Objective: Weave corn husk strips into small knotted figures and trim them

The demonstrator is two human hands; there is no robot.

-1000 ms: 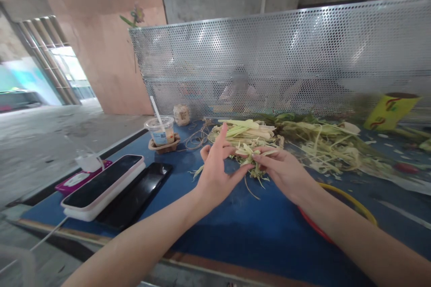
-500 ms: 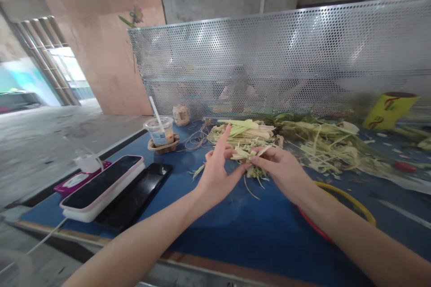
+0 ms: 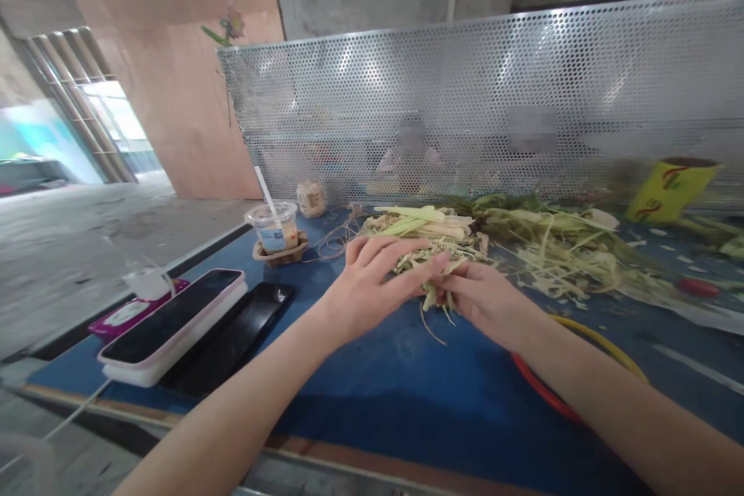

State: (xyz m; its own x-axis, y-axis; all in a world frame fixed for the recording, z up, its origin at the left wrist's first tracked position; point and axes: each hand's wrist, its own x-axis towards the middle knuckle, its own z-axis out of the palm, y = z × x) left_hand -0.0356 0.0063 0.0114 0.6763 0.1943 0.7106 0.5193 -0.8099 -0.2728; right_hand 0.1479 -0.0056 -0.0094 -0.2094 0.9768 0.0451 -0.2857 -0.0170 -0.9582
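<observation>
My left hand (image 3: 369, 279) is held palm down over a small bundle of pale green corn husk strips (image 3: 431, 296), fingers stretched out and thumb reaching toward my right hand. My right hand (image 3: 485, 294) is closed in a pinch on the husk strips, its fingertips close to my left thumb. Part of the bundle is hidden behind the fingers. Just beyond both hands lies a pile of flat husk pieces (image 3: 427, 221) on the blue tabletop (image 3: 401, 387).
Loose husks (image 3: 563, 248) spread to the right, near a yellow tube (image 3: 671, 190). A red and yellow ring (image 3: 543, 387) lies under my right forearm. On the left are a drink cup (image 3: 272, 226), a phone on a white block (image 3: 174, 322) and a black tray (image 3: 238, 337). A perforated metal screen (image 3: 465, 93) stands behind.
My left hand has turned palm down and its raised index finger has lowered over the husks. My right hand stays about where it was, still pinching the strips.
</observation>
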